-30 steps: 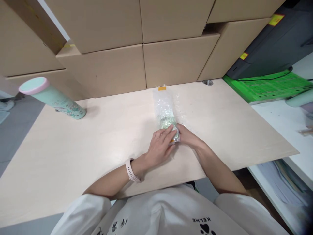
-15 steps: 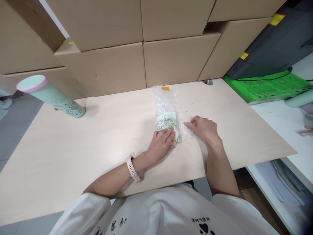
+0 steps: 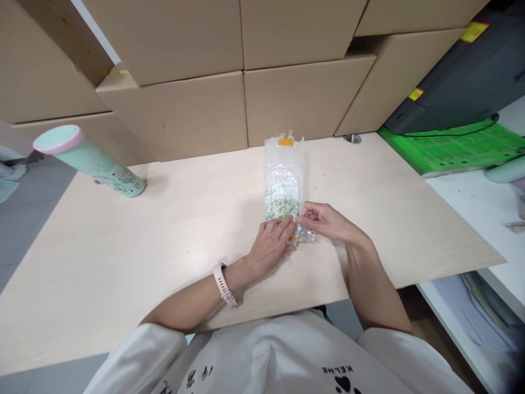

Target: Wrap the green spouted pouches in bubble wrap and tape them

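Observation:
A long flat packet in clear bubble wrap point(image 3: 283, 167) lies on the table, with green and white contents showing through its near half. Orange tape point(image 3: 286, 142) marks its far end, and a second orange piece shows beside my left fingers. My left hand point(image 3: 271, 241) rests flat over the near end, fingers stretched out and pressing down. At the packet's right side, my right hand point(image 3: 322, 220) pinches the loose edge of the bubble wrap, now folded up against the packet. What lies beneath my left palm is hidden.
Stacked cardboard boxes point(image 3: 172, 117) wall off the table's back edge. A mint-green tumbler point(image 3: 110, 169) with a pink rim stands at the left. A green plastic crate point(image 3: 451, 146) sits at the right under a dark grey case point(image 3: 459, 82). A cable hole point(image 3: 351, 139) is near the boxes.
My right hand has moved left, bringing the bubble wrap flap from spread out on the table to against the packet's side. My left hand stays on the packet.

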### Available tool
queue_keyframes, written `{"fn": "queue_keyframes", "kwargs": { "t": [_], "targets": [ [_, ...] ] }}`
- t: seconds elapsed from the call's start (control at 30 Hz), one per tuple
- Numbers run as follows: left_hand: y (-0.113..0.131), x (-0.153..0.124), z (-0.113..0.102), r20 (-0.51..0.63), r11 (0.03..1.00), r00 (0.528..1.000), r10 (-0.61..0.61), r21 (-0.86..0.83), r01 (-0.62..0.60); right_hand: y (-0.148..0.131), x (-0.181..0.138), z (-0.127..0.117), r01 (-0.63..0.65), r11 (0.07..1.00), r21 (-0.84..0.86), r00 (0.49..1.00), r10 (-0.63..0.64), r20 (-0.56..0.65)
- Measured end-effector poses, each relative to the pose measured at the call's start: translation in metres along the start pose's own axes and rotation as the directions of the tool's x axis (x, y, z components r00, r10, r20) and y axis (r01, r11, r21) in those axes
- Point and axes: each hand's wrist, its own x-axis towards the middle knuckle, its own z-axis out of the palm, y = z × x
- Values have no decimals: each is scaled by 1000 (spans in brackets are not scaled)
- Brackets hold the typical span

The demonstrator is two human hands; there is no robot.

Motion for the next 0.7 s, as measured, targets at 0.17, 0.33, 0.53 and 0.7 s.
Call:
{"fn": "queue_keyframes", "kwargs": {
  "t": [0.17,0.33,0.53,0.7],
  "targets": [
    [1,2,-4,-31,993,998,-50,-112,46,-1,0,-6,6,1000,-9,987,-5,159],
    [1,4,-6,16,999,999,-28,-37,29,13,4,-12,-14,1000,16,991,12,135],
    [-2,2,-4,-37,989,999,-23,-145,17,24,14,-1,-168,940,-296,945,67,-322],
    [-3,0,-10,-149,939,988,-43,-343,-10,15,21,24,-59,996,70,974,72,-213]
  ]
}}
